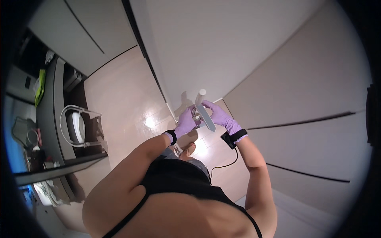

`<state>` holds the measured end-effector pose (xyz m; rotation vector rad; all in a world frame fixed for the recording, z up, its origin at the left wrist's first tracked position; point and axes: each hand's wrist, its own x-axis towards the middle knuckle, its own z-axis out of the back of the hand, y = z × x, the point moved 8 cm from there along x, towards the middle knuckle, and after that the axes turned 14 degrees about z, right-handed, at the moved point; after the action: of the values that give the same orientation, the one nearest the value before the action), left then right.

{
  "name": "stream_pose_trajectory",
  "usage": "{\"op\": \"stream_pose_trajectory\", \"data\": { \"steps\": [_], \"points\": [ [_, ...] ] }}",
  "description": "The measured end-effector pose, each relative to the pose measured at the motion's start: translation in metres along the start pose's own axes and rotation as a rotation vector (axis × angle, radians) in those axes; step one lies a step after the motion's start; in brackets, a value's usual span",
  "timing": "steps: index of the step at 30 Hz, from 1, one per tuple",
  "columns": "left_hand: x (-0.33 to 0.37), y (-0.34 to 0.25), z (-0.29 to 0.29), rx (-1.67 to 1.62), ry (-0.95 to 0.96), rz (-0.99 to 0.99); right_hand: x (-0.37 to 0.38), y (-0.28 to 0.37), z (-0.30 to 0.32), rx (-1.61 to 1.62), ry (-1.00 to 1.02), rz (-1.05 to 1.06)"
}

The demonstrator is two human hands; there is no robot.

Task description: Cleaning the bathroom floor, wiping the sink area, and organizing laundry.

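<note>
Both my hands wear purple gloves and meet in front of me at an upright device with a long, flat grey top and a white cylindrical knob. My left hand is curled at the device's left side, by some shiny, small parts I cannot make out. Around its right side close the fingers of my right hand, partly hidden behind the grey top. The device's lower part is mostly covered by my hands.
A tall pale panel stands just beyond my hands, with cabinet fronts at the right. To the left, a clear-framed chair with a white seat stands by a dark counter. A cable hangs from my right wrist box.
</note>
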<state>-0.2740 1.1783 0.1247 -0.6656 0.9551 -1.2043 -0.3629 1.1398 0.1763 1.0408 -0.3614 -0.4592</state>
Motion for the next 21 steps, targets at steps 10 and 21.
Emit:
{"op": "stream_pose_trajectory", "data": {
  "steps": [10, 21],
  "points": [
    [0.013, 0.044, -0.028, -0.056, -0.310, 0.136, -0.015, -0.039, -0.008, 0.120, -0.108, -0.053],
    [0.032, 0.065, -0.052, -0.147, -0.429, 0.275, -0.036, -0.112, 0.001, 0.001, -0.236, -0.259]
  ]
}}
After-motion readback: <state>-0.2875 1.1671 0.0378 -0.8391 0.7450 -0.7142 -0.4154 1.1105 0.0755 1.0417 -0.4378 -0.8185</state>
